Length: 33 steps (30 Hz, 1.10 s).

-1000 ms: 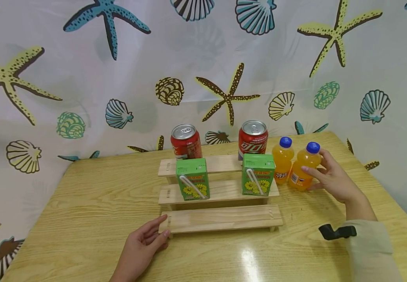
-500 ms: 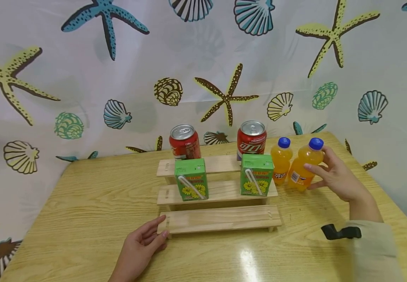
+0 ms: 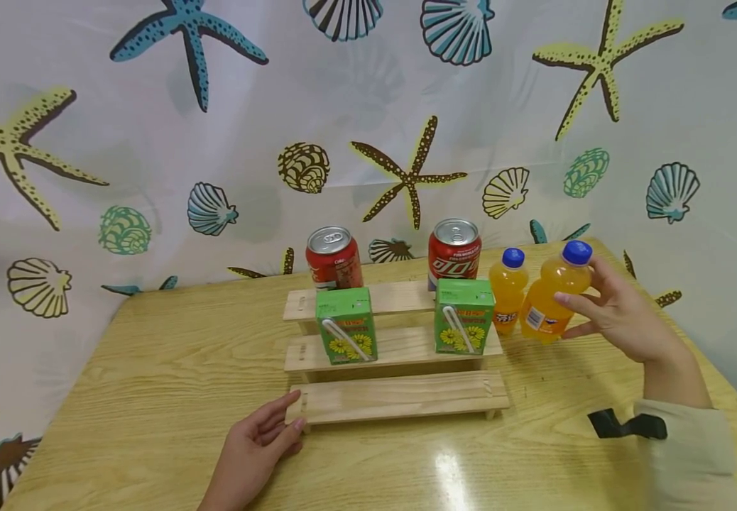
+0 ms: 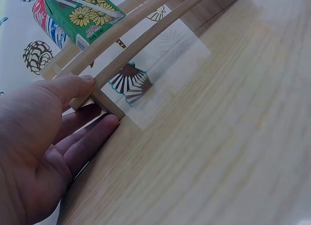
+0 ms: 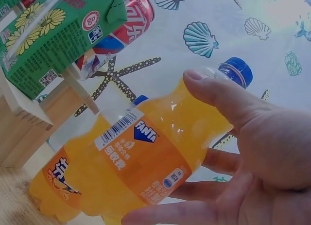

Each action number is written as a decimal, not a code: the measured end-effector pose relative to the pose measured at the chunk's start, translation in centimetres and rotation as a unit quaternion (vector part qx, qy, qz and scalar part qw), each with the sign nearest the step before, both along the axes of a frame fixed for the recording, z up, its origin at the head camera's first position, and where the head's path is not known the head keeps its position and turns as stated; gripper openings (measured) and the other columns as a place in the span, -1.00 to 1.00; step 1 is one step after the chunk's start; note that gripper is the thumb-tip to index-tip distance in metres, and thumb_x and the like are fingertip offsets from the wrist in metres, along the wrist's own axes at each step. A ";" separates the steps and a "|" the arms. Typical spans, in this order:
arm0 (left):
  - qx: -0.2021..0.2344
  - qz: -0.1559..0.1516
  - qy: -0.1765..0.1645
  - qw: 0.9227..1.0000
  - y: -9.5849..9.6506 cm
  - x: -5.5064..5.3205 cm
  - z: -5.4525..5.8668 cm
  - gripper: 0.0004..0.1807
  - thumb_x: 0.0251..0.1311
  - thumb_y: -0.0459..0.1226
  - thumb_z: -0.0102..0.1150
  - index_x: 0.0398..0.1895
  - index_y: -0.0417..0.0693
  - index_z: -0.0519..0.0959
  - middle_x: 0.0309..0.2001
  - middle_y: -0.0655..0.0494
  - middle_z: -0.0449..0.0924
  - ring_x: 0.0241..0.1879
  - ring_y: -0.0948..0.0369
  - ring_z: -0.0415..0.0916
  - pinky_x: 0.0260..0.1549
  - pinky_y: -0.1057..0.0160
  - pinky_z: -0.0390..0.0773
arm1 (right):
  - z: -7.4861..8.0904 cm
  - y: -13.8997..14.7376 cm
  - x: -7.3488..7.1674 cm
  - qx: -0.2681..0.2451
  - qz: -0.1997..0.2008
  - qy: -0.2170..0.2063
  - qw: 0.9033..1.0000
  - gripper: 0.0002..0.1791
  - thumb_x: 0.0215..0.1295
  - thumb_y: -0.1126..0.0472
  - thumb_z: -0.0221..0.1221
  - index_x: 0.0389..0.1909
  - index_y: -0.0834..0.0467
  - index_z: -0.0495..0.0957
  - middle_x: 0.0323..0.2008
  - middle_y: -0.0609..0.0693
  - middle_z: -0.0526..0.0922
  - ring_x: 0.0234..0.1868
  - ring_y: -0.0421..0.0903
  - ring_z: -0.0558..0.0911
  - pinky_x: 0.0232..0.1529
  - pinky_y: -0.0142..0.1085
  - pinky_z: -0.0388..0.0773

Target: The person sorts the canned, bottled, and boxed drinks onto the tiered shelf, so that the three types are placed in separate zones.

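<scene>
My right hand [image 3: 624, 316] holds an orange soda bottle [image 3: 550, 301] with a blue cap, thumb across its near side and fingers behind. The bottle leans to the right, its cap toward the hand; the right wrist view shows its Fanta label [image 5: 146, 154]. A second such bottle [image 3: 508, 291] stands upright just left of it, partly hidden in the right wrist view. My left hand [image 3: 256, 443] grips the left end of the lowest step of a three-step wooden display rack [image 3: 400, 397]. In the left wrist view its thumb [image 4: 73, 86] lies on the board's end.
Two green drink cartons [image 3: 346, 326] with straws stand on the middle step. Behind them, two red cola cans [image 3: 454, 252] stand at the top step. A patterned cloth [image 3: 247, 121] hangs behind the wooden table [image 3: 170, 369].
My right hand has drawn the bottle slightly up and to the right, and its cap tilts further rightward. My left hand stays on the rack's end.
</scene>
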<state>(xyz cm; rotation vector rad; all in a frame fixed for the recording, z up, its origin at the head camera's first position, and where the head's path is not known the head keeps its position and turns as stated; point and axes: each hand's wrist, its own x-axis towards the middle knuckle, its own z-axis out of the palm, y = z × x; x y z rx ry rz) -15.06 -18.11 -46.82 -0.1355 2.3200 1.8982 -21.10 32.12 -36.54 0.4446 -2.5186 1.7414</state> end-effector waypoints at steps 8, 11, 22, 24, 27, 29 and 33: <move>0.000 0.005 -0.003 1.000 0.0 0.0 0.0 -0.48 0.27 -0.39 0.29 0.31 -0.02 0.52 0.09 -0.15 0.67 -0.11 0.17 0.74 -0.22 0.25 0.78 | 0.6 0.1 0.4 0.017 -0.003 -0.010 1.000 -0.34 0.49 0.18 0.13 0.51 -0.10 0.12 0.23 -0.01 0.37 0.02 -0.33 0.62 -0.31 0.01 0.78; 0.001 0.007 -0.005 1.000 0.0 0.0 0.0 -0.48 0.27 -0.39 0.30 0.31 -0.01 0.52 0.09 -0.14 0.67 -0.11 0.17 0.74 -0.22 0.25 0.78 | 0.7 0.2 0.6 0.017 -0.004 -0.014 1.000 -0.31 0.49 0.19 0.13 0.52 -0.17 0.09 0.22 -0.10 0.38 0.02 -0.33 0.61 -0.31 0.01 0.78; 0.005 0.001 0.001 1.000 0.0 0.0 -0.2 -0.48 0.26 -0.38 0.30 0.31 -0.02 0.52 0.11 -0.14 0.66 -0.10 0.18 0.74 -0.21 0.24 0.78 | 1.8 0.1 1.4 0.032 -0.001 0.010 0.999 -0.33 0.48 0.25 0.13 0.51 -0.11 0.12 0.18 -0.21 0.43 -0.01 -0.36 0.65 -0.33 -0.05 0.79; 0.006 0.001 0.001 1.000 0.0 0.0 -0.2 -0.48 0.26 -0.39 0.30 0.31 -0.02 0.52 0.10 -0.14 0.67 -0.11 0.18 0.74 -0.21 0.24 0.78 | 2.0 0.0 1.6 0.036 0.000 0.016 0.999 -0.33 0.47 0.26 0.14 0.51 -0.09 0.13 0.17 -0.22 0.44 -0.02 -0.38 0.65 -0.33 -0.07 0.79; 0.006 0.002 0.000 1.000 0.0 0.0 -0.2 -0.47 0.27 -0.39 0.30 0.31 -0.02 0.52 0.09 -0.13 0.67 -0.11 0.19 0.74 -0.21 0.25 0.78 | 2.3 -0.1 1.8 0.040 0.002 0.022 0.999 -0.34 0.47 0.28 0.13 0.50 -0.06 0.14 0.15 -0.22 0.45 -0.02 -0.38 0.66 -0.33 -0.10 0.80; 0.006 0.003 0.000 1.000 0.0 0.0 -0.1 -0.47 0.26 -0.39 0.30 0.31 -0.02 0.52 0.09 -0.13 0.67 -0.12 0.19 0.74 -0.21 0.25 0.78 | 2.4 -0.1 1.9 0.042 0.003 0.025 0.999 -0.34 0.47 0.28 0.13 0.50 -0.05 0.15 0.14 -0.22 0.46 -0.03 -0.37 0.66 -0.32 -0.12 0.80; 0.001 0.004 -0.001 1.000 -0.1 0.0 0.0 -0.48 0.26 -0.39 0.30 0.31 -0.03 0.52 0.10 -0.14 0.67 -0.12 0.18 0.74 -0.22 0.25 0.78 | 2.7 -0.3 2.2 0.042 0.007 0.033 0.999 -0.36 0.47 0.31 0.13 0.49 0.02 0.16 0.13 -0.19 0.48 -0.02 -0.36 0.66 -0.32 -0.13 0.80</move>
